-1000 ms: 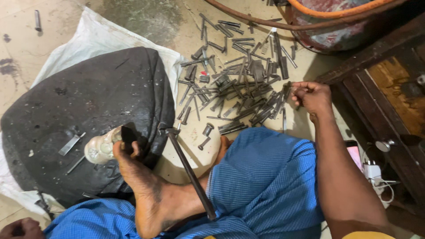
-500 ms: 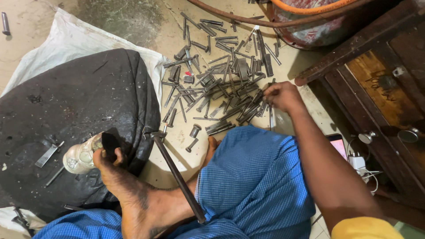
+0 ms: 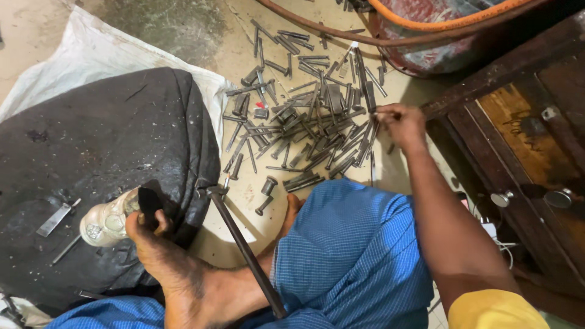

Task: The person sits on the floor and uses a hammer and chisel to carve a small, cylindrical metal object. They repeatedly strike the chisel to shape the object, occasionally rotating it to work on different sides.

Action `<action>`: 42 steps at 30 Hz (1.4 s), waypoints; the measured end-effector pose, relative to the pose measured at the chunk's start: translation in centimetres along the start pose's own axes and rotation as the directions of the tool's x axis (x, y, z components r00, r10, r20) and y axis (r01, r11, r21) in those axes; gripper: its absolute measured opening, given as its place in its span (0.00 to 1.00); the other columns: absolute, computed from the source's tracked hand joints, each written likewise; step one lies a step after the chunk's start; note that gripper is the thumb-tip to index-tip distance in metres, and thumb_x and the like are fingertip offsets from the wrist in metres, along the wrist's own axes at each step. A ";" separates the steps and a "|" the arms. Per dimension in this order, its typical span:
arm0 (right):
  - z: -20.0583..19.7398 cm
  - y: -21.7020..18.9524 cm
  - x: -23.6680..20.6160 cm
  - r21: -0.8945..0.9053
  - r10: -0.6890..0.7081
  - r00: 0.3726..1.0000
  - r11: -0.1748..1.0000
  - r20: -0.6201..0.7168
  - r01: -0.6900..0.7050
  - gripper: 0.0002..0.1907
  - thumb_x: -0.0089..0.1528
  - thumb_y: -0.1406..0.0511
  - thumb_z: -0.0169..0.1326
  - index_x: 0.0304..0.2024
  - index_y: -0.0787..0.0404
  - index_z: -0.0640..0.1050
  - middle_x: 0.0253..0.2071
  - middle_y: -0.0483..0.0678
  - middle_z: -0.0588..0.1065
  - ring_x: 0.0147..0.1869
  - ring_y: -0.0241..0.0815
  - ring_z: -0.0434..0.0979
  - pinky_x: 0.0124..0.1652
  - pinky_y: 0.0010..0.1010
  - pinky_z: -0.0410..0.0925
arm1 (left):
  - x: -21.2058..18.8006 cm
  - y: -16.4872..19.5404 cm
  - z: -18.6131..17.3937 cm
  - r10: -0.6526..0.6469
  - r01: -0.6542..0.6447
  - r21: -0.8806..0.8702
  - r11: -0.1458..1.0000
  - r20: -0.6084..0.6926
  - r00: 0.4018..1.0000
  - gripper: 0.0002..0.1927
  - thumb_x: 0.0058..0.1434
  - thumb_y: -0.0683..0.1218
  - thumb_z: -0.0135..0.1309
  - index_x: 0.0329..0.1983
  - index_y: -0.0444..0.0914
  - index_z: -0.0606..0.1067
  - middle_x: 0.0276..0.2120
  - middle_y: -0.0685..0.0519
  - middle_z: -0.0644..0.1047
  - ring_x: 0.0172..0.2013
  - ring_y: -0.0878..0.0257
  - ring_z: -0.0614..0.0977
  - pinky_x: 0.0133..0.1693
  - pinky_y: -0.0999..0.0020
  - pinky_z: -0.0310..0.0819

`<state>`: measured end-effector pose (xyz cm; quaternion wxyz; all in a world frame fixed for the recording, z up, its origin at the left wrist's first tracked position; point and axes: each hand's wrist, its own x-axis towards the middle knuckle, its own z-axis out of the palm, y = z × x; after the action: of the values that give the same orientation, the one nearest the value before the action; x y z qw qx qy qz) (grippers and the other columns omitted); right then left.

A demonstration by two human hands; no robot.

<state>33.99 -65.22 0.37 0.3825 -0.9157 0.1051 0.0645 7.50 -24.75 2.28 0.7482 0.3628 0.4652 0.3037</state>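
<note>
Right hand [image 3: 402, 125] at right edge of bolt pile [image 3: 311, 122], fingers pinching a thin metal rod [image 3: 370, 137]. Hammer [image 3: 244, 244] lies near, against leg. Left hand unseen.

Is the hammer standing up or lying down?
Lying down, tilted. The hammer has its head resting against the black cushion, while its handle leans across the person's leg.

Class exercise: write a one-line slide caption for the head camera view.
Seated on the floor, a person's right hand picks at a heap of metal bolts, with a hammer resting beside their bare foot.
</note>
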 end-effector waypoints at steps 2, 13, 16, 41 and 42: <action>-0.8 1.2 -0.1 -0.111 -0.105 0.994 0.988 0.013 0.106 0.11 0.63 0.74 0.59 0.46 0.57 0.85 0.43 0.51 0.85 0.41 0.39 0.82 0.46 0.31 0.75 | 0.0 0.0 0.0 -0.018 0.018 0.004 1.000 0.008 1.000 0.23 0.60 0.64 0.56 0.46 0.42 0.76 0.34 0.59 0.75 0.37 0.68 0.77 0.46 0.71 0.70; 1.0 -1.1 -0.7 -0.514 -0.025 0.948 0.836 0.317 0.193 0.12 0.58 0.72 0.62 0.42 0.56 0.87 0.44 0.55 0.83 0.46 0.48 0.83 0.50 0.38 0.74 | -0.3 0.4 0.3 -0.029 0.030 -0.009 1.000 0.026 0.999 0.25 0.60 0.65 0.58 0.47 0.42 0.75 0.36 0.60 0.75 0.41 0.68 0.77 0.50 0.69 0.70; 0.1 -1.4 -1.0 -0.467 -0.127 0.964 0.855 0.234 0.226 0.11 0.53 0.70 0.68 0.38 0.53 0.88 0.43 0.50 0.84 0.44 0.47 0.84 0.51 0.35 0.73 | -0.2 0.4 0.1 -0.082 0.082 -0.003 0.997 -0.008 0.997 0.23 0.56 0.65 0.56 0.45 0.46 0.75 0.34 0.61 0.75 0.38 0.68 0.76 0.46 0.68 0.70; 3.5 -4.3 -4.2 -0.513 -0.364 0.714 0.511 0.598 0.690 0.14 0.49 0.72 0.61 0.37 0.56 0.85 0.48 0.50 0.80 0.48 0.54 0.81 0.47 0.41 0.73 | 6.9 4.3 -10.3 0.416 -0.384 0.212 0.899 -0.134 0.900 0.18 0.64 0.53 0.53 0.46 0.34 0.75 0.36 0.51 0.78 0.38 0.62 0.80 0.45 0.67 0.74; 3.6 -4.3 -4.3 -0.516 -0.346 0.705 0.497 0.619 0.697 0.13 0.50 0.71 0.61 0.37 0.55 0.85 0.47 0.50 0.80 0.47 0.54 0.81 0.47 0.42 0.73 | 8.9 6.2 -13.7 0.534 -0.456 0.381 0.804 -0.125 0.836 0.17 0.65 0.52 0.52 0.46 0.32 0.75 0.35 0.50 0.78 0.37 0.61 0.80 0.45 0.67 0.74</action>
<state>30.75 -59.08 1.68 0.0041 -0.9337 -0.3089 0.1809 -2.36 -10.75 -1.02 0.5110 0.5573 0.4802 0.4447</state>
